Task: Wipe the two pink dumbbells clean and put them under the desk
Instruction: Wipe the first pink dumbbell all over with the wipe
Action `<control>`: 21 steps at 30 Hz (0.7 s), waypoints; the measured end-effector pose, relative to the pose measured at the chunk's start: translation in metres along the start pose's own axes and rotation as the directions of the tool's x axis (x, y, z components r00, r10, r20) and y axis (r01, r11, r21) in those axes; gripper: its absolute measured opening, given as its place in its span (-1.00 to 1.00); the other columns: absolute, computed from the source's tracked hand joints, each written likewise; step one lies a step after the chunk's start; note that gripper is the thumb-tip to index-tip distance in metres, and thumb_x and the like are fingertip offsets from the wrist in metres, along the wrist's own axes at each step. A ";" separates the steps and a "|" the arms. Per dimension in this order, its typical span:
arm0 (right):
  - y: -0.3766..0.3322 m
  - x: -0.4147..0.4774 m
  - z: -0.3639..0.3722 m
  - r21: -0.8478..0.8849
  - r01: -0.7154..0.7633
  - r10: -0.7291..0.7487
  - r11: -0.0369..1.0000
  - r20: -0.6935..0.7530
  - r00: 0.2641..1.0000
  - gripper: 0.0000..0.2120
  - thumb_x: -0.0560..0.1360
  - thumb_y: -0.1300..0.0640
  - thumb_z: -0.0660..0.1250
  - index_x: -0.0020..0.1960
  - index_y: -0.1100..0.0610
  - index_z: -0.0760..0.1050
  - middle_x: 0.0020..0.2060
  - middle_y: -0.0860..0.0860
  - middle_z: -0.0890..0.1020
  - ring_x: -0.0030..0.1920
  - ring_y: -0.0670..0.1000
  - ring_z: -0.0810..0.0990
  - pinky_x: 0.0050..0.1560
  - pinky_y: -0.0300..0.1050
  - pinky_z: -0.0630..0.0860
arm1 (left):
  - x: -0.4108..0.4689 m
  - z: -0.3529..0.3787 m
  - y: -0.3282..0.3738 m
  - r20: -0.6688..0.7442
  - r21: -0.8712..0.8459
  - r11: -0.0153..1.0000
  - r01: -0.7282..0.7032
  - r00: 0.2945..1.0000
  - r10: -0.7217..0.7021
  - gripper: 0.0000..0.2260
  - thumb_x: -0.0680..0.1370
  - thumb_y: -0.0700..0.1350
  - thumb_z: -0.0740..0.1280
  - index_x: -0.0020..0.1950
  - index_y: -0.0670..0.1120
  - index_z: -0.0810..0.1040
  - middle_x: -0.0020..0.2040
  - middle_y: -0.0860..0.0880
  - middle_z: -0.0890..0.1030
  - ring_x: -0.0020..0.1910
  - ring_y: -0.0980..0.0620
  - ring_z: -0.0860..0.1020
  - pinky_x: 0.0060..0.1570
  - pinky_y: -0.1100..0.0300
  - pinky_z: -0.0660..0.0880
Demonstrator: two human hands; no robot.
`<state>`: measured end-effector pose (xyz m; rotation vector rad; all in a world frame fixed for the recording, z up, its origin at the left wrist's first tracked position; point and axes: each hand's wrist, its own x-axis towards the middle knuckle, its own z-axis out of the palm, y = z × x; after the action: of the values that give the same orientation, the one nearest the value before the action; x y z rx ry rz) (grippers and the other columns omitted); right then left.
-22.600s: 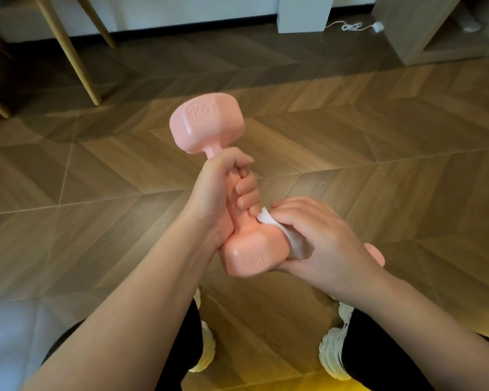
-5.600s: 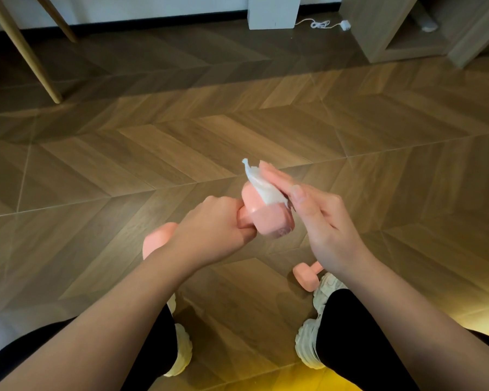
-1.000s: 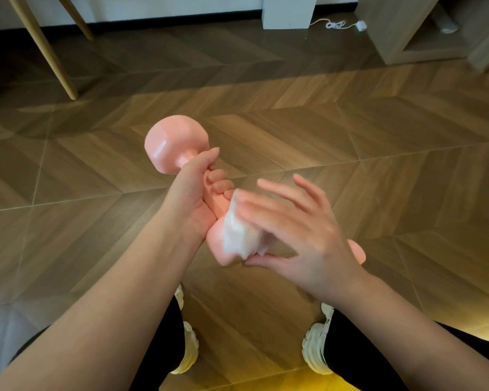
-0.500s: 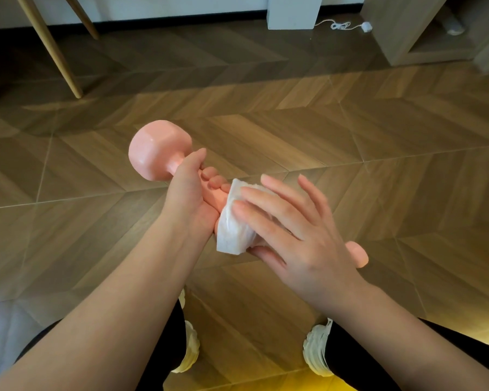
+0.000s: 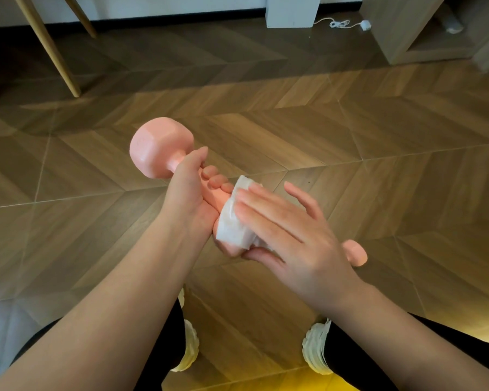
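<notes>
Left hand (image 5: 189, 193) wrapped tight round the handle of a pink dumbbell (image 5: 160, 152), held up over the wooden floor (image 5: 350, 131); right hand (image 5: 291, 232), fingers spread, presses a white wipe (image 5: 233, 224) against its near head. Second dumbbell (image 5: 356, 252) peeks out behind that wrist.

pink dumbbell (image 5: 160, 149) held tilted, second dumbbell (image 5: 355, 253) on floor

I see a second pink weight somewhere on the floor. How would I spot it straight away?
Start at the wooden herringbone floor and find the right hand pressing a white wipe. Just beyond its wrist a rounded pink dumbbell end peeks out. Unlike the pink dumbbell gripped by the left hand, it lies unheld, mostly hidden.
</notes>
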<state>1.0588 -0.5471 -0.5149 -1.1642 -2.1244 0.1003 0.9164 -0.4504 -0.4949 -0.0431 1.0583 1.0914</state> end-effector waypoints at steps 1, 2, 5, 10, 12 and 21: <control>-0.001 0.000 0.000 0.002 0.027 -0.027 1.000 -0.016 1.000 -0.62 0.49 0.17 0.49 0.28 0.22 0.55 0.32 0.06 0.54 0.39 0.02 0.48 0.36 0.19 0.38 | -0.001 0.001 0.001 -0.006 -0.016 1.000 0.001 1.000 -0.001 -0.73 0.60 -0.09 0.30 -0.22 -0.04 0.27 -0.52 0.07 0.25 -0.60 0.15 0.23 -0.59 0.36 0.26; -0.001 0.000 0.000 0.012 0.032 -0.032 0.999 -0.024 0.999 -0.63 0.50 0.18 0.48 0.28 0.21 0.56 0.32 0.05 0.53 0.39 0.02 0.48 0.35 0.20 0.38 | -0.001 0.001 0.001 -0.013 -0.023 1.000 -0.003 1.000 0.003 -0.73 0.60 -0.10 0.30 -0.23 -0.04 0.27 -0.51 0.07 0.25 -0.60 0.15 0.23 -0.59 0.36 0.27; 0.002 -0.001 0.002 0.080 -0.073 0.074 0.994 -0.013 0.997 -0.49 0.41 0.16 0.55 0.32 0.18 0.52 0.35 -0.01 0.49 0.40 -0.04 0.45 0.35 0.19 0.38 | 0.002 -0.001 0.001 -0.003 -0.030 0.999 -0.031 1.000 0.031 -0.74 0.60 -0.12 0.28 -0.22 -0.03 0.26 -0.53 0.08 0.25 -0.62 0.14 0.22 -0.59 0.36 0.27; 0.001 0.001 0.001 0.199 -0.361 0.357 0.911 0.056 0.932 -0.26 0.22 0.08 0.64 0.35 0.19 0.50 0.23 -0.15 0.51 0.31 -0.18 0.44 0.30 -0.10 0.39 | 0.006 -0.004 0.001 0.004 -0.030 0.998 -0.061 0.998 0.061 -0.73 0.59 -0.12 0.28 -0.25 -0.03 0.26 -0.53 0.08 0.24 -0.60 0.14 0.22 -0.58 0.31 0.27; 0.001 0.001 -0.001 0.138 -0.285 0.284 0.949 0.032 0.958 -0.28 0.24 0.08 0.64 0.34 0.22 0.50 0.28 -0.06 0.55 0.33 -0.15 0.45 0.33 -0.04 0.40 | 0.005 -0.004 0.000 0.016 -0.030 0.998 -0.058 0.998 0.058 -0.72 0.59 -0.12 0.28 -0.27 -0.02 0.25 -0.54 0.09 0.24 -0.61 0.14 0.22 -0.58 0.31 0.27; 0.005 0.002 -0.002 0.156 -0.375 0.364 0.914 0.098 0.926 -0.23 0.25 -0.02 0.62 0.38 0.16 0.48 0.20 -0.09 0.59 0.25 -0.20 0.45 0.30 -0.28 0.31 | 0.000 0.000 0.002 0.113 -0.035 0.998 -0.056 0.992 0.060 -0.70 0.56 -0.13 0.27 -0.31 -0.01 0.23 -0.52 0.09 0.21 -0.57 0.13 0.19 -0.54 0.27 0.25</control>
<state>1.0631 -0.5432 -0.5148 -1.4604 -1.8821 0.4932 0.9147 -0.4495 -0.4940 0.0239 0.9449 1.1498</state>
